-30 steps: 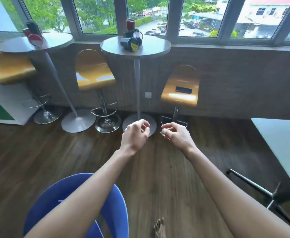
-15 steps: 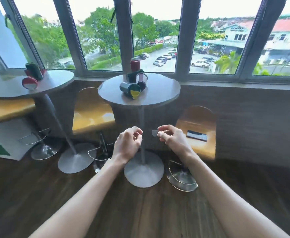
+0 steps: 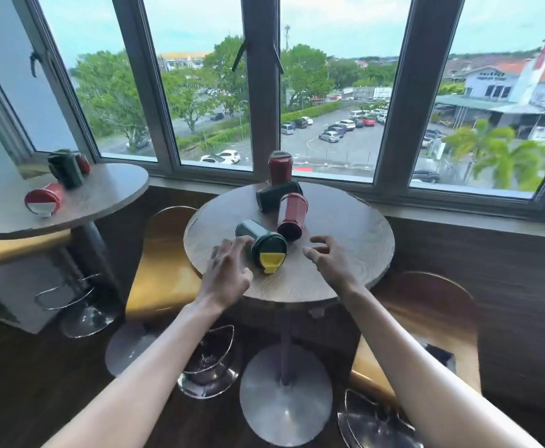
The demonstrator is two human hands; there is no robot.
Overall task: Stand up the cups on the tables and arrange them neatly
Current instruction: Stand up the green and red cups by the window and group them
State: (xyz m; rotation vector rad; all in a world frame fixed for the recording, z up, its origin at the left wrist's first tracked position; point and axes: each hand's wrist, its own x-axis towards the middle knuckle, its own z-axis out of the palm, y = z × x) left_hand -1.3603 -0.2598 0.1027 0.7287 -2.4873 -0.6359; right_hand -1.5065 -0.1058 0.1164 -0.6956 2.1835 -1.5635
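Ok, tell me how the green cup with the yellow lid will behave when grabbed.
The green cup lies on its side on the round table, so it may roll if nudged. It looks rigid, probably light. The left hand is closest.

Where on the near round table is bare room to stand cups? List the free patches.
Near round table: bare wood on the right half, right of the right hand, and along the front edge below the green cup with yellow lid. Crowded at center and back, where the red cups and another green cup cluster.

Bright daylight is pouring through the tall grey-framed windows (image 3: 264,92) beyond both hands; the dark wooden floor (image 3: 38,367) below them is staying dim, edges bending, details smearing softly.
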